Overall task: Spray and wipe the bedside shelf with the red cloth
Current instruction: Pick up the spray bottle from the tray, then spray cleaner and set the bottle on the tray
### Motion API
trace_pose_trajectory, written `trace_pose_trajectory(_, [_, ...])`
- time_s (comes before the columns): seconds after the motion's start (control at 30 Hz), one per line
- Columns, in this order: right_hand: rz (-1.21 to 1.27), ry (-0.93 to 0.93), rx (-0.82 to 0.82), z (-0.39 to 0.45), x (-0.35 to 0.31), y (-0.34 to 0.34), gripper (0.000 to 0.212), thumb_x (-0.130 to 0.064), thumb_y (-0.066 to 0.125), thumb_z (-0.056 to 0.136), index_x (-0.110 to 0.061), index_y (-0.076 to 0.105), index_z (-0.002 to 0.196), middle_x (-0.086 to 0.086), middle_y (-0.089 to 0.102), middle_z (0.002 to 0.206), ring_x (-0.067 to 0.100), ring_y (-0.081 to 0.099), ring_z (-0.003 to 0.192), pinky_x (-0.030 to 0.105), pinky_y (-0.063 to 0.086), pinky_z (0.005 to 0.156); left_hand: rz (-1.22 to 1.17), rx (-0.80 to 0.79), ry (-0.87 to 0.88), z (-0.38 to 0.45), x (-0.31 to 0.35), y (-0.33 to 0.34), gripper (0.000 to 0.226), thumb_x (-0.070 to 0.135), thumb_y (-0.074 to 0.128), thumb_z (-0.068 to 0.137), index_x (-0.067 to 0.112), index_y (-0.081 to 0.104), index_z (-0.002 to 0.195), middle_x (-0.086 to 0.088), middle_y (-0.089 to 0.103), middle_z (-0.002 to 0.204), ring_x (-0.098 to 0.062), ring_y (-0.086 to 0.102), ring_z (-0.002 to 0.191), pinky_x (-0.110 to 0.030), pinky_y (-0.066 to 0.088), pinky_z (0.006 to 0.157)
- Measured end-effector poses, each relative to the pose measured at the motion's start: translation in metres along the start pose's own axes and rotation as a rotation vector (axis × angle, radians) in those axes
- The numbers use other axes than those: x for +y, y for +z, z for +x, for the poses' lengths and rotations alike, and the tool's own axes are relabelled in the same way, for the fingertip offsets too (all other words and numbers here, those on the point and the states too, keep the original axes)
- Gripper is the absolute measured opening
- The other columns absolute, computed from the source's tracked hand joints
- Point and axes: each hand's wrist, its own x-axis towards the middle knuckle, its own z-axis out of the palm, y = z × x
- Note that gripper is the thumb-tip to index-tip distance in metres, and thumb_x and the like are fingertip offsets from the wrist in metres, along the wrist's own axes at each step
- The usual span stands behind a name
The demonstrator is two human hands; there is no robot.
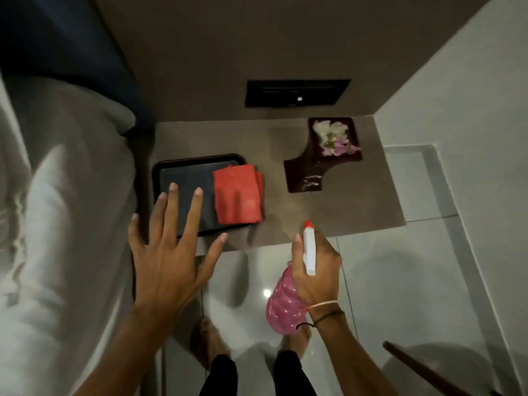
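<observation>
The brown bedside shelf (337, 207) lies below me against the wall. A folded red cloth (237, 194) rests on the right end of a black tray (185, 195) at the shelf's left. My left hand (168, 247) hovers over the tray's near edge, fingers spread, holding nothing, a short way left of the cloth. My right hand (317, 270) grips a pink spray bottle (283, 307) with a white trigger head and red nozzle, held above the shelf's front edge with the nozzle aimed at the shelf.
A dark wooden vase with white and pink flowers (323, 155) stands at the shelf's back right. A black switch panel (297, 92) is on the wall behind. White bedding (63, 224) fills the left. A wooden stick (434, 370) crosses the glossy tiled floor at lower right.
</observation>
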Motion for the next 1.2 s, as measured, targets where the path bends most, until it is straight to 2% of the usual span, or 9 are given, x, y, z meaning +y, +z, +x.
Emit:
trace_pose_trajectory(0.1, [-0.025,0.023,-0.019,0.004,0.033,-0.015,0.023,-0.032,0.055,0.097,-0.017,0.058,0.08,-0.008,0.052,0.062,0.005,0.05,0.049,0.013,0.041,0.051,0.018,-0.033,0.028,0.001,0.028,0.015,0.078,0.069,0.029,0.097,0.024,0.026,0.161,-0.016,0.026,0.169,-0.036,0.036,0.151,-0.069,0.029,0.115])
trace_pose_trajectory(0.27, [-0.044,0.008,-0.033,0.028,0.059,-0.013,0.028,-0.028,0.054,0.097,-0.01,0.059,0.076,0.003,0.058,0.058,0.019,0.055,0.046,0.029,0.05,0.047,0.028,-0.059,0.042,0.004,0.059,0.026,0.08,0.069,0.029,0.096,0.027,0.018,0.162,-0.016,0.021,0.171,-0.036,0.031,0.154,-0.068,0.025,0.118])
trace_pose_trajectory(0.4, [-0.059,-0.031,-0.014,0.037,0.061,-0.009,0.028,-0.031,0.059,0.096,-0.01,0.062,0.077,0.002,0.062,0.061,0.011,0.051,0.049,0.013,0.04,0.053,0.031,-0.057,0.053,0.001,0.07,0.026,0.081,0.07,0.028,0.094,0.028,0.017,0.162,-0.014,0.019,0.171,-0.035,0.029,0.154,-0.067,0.023,0.119])
trace_pose_trajectory(0.6, [-0.075,-0.068,-0.02,0.038,0.064,-0.004,0.027,-0.028,0.055,0.097,-0.008,0.061,0.08,0.009,0.065,0.064,0.021,0.06,0.049,0.03,0.053,0.048,0.043,-0.03,0.034,-0.002,0.061,0.028,0.081,0.07,0.027,0.095,0.026,0.02,0.162,-0.015,0.021,0.17,-0.035,0.032,0.153,-0.067,0.025,0.118])
trace_pose_trajectory(0.67, [-0.058,-0.079,-0.015,0.038,0.061,-0.002,0.026,-0.027,0.055,0.097,-0.009,0.061,0.079,0.008,0.064,0.062,0.02,0.058,0.049,0.03,0.052,0.048,0.045,-0.011,0.028,-0.003,0.055,0.027,0.08,0.07,0.026,0.095,0.025,0.023,0.161,-0.016,0.024,0.169,-0.036,0.035,0.152,-0.067,0.027,0.117])
trace_pose_trajectory(0.83, [-0.004,-0.187,-0.067,0.032,0.023,0.008,0.033,-0.041,0.05,0.099,-0.014,0.058,0.082,-0.006,0.052,0.067,0.01,0.052,0.054,0.022,0.048,0.053,0.048,0.025,-0.03,-0.008,0.015,0.018,0.08,0.072,0.028,0.095,0.025,0.027,0.16,-0.016,0.026,0.169,-0.034,0.036,0.151,-0.066,0.028,0.116])
trace_pose_trajectory(0.97, [0.102,-0.296,-0.063,0.037,-0.039,0.024,0.038,-0.043,0.049,0.099,-0.009,0.059,0.085,-0.005,0.051,0.07,0.01,0.05,0.056,0.012,0.039,0.056,0.074,0.057,-0.091,-0.004,-0.03,0.001,0.079,0.069,0.033,0.096,0.024,0.025,0.161,-0.017,0.028,0.168,-0.035,0.039,0.15,-0.065,0.028,0.116])
trace_pose_trajectory(1.07, [0.192,-0.354,-0.05,0.051,-0.092,0.048,0.04,-0.044,0.055,0.093,-0.005,0.061,0.086,0.007,0.062,0.069,0.016,0.058,0.056,0.014,0.045,0.053,0.083,0.091,-0.13,-0.002,-0.063,-0.011,0.079,0.069,0.035,0.096,0.023,0.026,0.161,-0.018,0.03,0.167,-0.035,0.039,0.15,-0.065,0.03,0.115])
trace_pose_trajectory(1.2, [0.082,-0.41,-0.051,0.082,-0.148,0.102,0.054,-0.064,0.049,0.091,-0.012,0.061,0.098,0.002,0.065,0.08,0.014,0.061,0.066,0.029,0.055,0.06,0.101,0.151,-0.155,0.003,-0.105,-0.022,0.078,0.068,0.035,0.097,0.023,0.029,0.16,-0.017,0.03,0.167,-0.035,0.037,0.151,-0.062,0.032,0.116])
